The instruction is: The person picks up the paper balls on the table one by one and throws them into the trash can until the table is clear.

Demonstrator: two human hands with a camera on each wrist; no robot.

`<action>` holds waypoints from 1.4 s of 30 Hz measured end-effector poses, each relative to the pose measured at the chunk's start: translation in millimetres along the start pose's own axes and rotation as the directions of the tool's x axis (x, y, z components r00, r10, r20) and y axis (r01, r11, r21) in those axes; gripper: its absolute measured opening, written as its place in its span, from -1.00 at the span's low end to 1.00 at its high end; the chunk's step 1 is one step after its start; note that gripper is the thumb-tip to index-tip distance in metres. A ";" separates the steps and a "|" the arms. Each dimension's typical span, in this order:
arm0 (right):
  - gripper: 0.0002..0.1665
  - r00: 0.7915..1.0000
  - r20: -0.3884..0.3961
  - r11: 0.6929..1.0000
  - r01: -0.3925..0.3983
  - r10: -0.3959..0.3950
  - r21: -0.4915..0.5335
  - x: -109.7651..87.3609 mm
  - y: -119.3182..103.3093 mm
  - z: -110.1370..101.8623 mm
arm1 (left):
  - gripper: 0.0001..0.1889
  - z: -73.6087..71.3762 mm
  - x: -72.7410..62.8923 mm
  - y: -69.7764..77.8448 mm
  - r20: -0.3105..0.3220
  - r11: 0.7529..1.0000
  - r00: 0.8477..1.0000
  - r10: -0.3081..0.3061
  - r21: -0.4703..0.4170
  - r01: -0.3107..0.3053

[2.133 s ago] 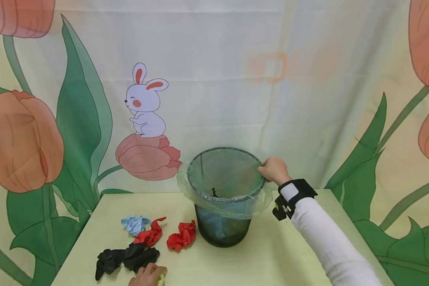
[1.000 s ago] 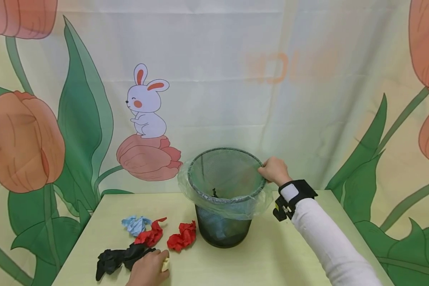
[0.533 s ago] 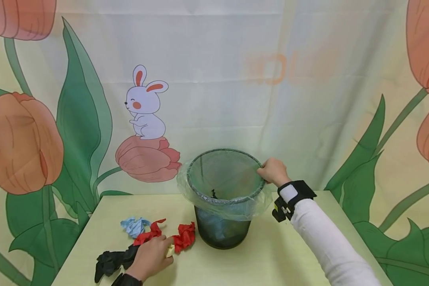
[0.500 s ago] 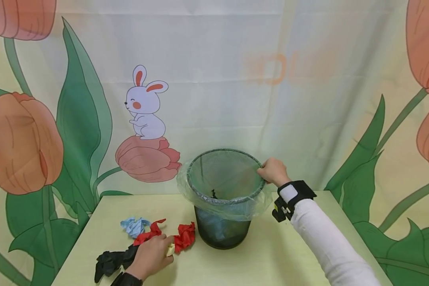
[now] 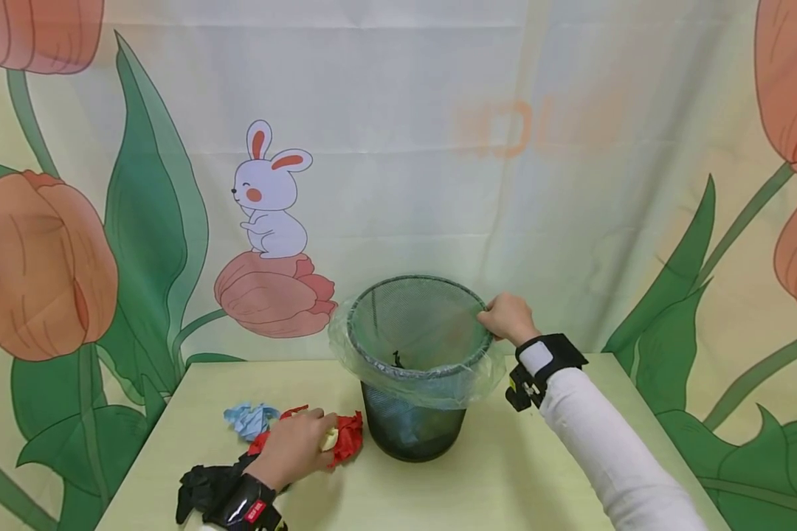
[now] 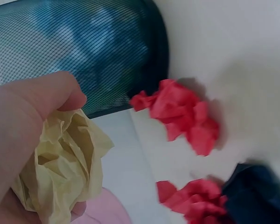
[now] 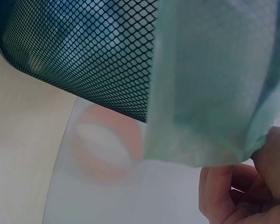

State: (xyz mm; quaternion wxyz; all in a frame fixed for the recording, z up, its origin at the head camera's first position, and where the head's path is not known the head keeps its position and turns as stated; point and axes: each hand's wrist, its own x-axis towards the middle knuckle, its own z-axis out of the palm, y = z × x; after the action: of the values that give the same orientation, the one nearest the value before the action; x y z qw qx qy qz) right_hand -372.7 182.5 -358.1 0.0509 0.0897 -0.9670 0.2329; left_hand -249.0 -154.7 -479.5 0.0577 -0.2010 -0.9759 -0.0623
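Indoor work spot: pale table (image 5: 505, 472) before a rabbit-and-tulip curtain (image 5: 398, 162)

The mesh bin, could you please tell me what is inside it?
Inside the mesh bin, a translucent liner and a black scrap show, with indistinct bluish shapes lower down. The front rim hides the bottom.

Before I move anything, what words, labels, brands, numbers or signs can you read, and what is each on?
Nothing is clearly legible.
Red label on the black left wrist strap: white marks, too small to read.
Orange marks on the printed fabric backdrop: possibly lettering, too blurred to read.
Mesh wastebasket and crumpled yellow paper: no lettering visible.
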 end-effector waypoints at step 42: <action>-0.47 1.000 -0.011 1.000 0.001 -0.001 -0.018 -0.5 -1.9 -0.1 | -0.79 -129.3 65.1 -4.4 -0.195 0.980 0.967 0.164 0.148 -0.136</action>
State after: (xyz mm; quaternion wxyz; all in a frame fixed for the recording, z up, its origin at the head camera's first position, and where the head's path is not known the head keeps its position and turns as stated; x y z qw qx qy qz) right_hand -371.8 180.9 -357.2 0.0571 0.0885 -0.9687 0.2248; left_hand -298.8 -152.3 -343.5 0.1766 -0.2624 -0.9486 -0.0129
